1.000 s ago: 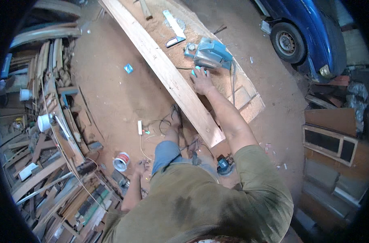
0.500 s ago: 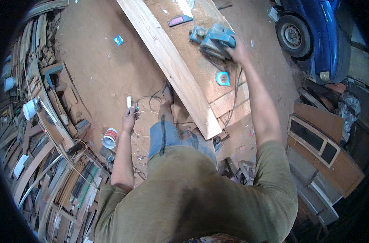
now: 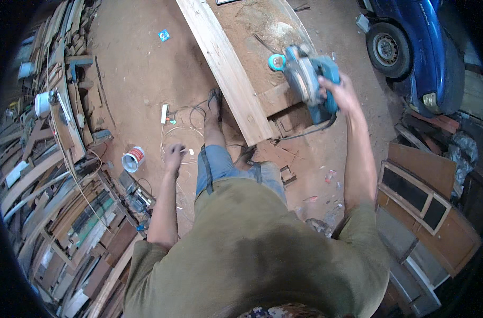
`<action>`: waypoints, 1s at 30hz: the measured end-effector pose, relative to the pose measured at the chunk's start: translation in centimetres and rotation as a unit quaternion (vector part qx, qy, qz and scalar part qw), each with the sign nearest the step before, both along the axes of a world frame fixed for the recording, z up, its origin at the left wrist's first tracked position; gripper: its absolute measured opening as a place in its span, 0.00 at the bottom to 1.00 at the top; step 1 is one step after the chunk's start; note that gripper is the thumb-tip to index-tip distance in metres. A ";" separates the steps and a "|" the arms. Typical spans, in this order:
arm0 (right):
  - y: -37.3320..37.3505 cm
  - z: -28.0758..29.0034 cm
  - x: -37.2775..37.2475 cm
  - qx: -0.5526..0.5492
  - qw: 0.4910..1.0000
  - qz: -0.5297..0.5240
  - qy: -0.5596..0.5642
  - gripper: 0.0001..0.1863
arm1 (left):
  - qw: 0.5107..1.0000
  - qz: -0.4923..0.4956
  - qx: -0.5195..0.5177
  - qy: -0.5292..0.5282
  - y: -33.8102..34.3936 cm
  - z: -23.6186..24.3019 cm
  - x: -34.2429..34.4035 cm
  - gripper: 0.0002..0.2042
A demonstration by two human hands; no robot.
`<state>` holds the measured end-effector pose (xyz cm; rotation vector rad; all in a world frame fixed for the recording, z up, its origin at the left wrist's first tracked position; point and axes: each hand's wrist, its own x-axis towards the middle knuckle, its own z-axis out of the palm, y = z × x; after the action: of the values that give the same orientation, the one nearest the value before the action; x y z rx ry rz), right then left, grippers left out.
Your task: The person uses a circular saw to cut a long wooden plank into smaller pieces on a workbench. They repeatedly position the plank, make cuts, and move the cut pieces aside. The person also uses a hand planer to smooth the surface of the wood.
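My right hand [image 3: 341, 95] grips the handle of a teal electric hand planer [image 3: 304, 74], tilted over the right edge of the workbench [image 3: 246, 32]. Its dark cord hangs from the rear end and bends back under the bench. A light blue tape measure [image 3: 276, 62] lies on the sawdust beside the planer's front. Along the bench's left side runs a long pale wooden plank [image 3: 225, 69], which neither hand touches. Low beside my left thigh, my left hand [image 3: 173, 157] has its fingers curled together; a small pale bit shows at the fingertips, too small to name.
On the dirt floor lie a white power strip [image 3: 165, 113], looped cable and a white bucket [image 3: 132, 160]. Stacked scrap wood [image 3: 66, 212] fills the left. A blue car [image 3: 432, 58] stands at the far right, with leaning panels [image 3: 416, 193] nearer.
The planer in my right hand has come nearer and to the right, and has turned. My left hand has dropped nearer my body, away from the power strip. The whole view has shifted.
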<state>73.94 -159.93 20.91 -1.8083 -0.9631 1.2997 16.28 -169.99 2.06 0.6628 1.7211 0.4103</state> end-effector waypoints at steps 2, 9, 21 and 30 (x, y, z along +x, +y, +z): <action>-6.1 1.3 -1.5 -0.017 0.997 -0.051 -0.050 0.10 | 0.996 -0.055 -0.016 -0.067 -0.9 -0.2 5.3 0.19; -21.5 -0.4 -6.3 -0.013 0.978 -0.184 0.096 0.20 | 0.981 -0.091 -0.004 -0.171 -1.3 1.8 19.4 0.20; -22.6 -3.6 -17.2 0.017 0.993 -0.085 0.075 0.18 | 0.990 -0.119 -0.054 -0.046 -1.2 -5.9 6.6 0.18; -8.1 -8.4 -21.0 0.082 0.996 -0.009 0.018 0.19 | 0.994 -0.022 -0.108 0.014 -3.0 -9.4 -3.8 0.18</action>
<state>52.92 -168.02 12.52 -1.6606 -1.0022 1.2020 12.51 -173.01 -7.38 0.5500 1.7448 0.1825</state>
